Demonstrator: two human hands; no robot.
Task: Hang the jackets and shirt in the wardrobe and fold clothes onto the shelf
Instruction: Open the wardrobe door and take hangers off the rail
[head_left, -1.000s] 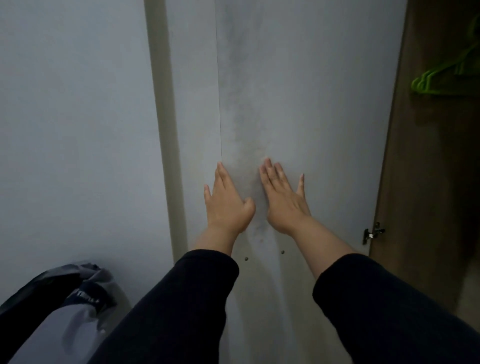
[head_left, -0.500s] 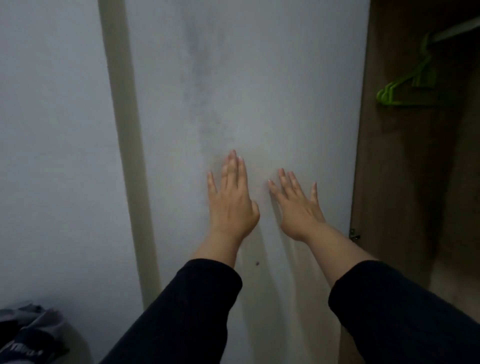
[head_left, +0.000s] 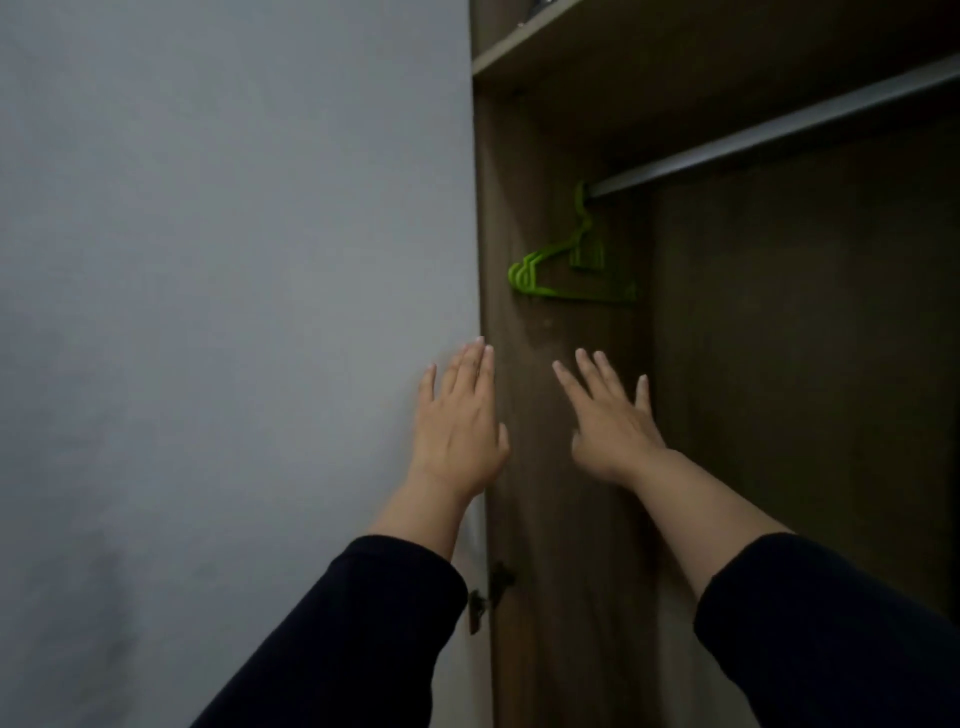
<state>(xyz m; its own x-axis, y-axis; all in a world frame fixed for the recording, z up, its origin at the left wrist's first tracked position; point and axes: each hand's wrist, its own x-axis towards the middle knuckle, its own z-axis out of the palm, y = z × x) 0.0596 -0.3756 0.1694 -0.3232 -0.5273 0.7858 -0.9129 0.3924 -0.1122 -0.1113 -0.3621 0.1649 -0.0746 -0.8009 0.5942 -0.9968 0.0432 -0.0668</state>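
Both hands, the left hand (head_left: 460, 431) and right hand (head_left: 610, 421), were flat, fingers spread and empty, below the green hangers (head_left: 571, 270), so a careless reach risked knocking them off the rail (head_left: 769, 132).

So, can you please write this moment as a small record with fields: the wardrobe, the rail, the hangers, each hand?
wardrobe door: pale, swung open
wardrobe inside: dark wood, no clothes in view
rail: metal bar under the top shelf
hangers: green, bunched at the rail's left end, bare
left hand: open, flat, at the door's edge
right hand: open, fingers spread, empty, before the opening
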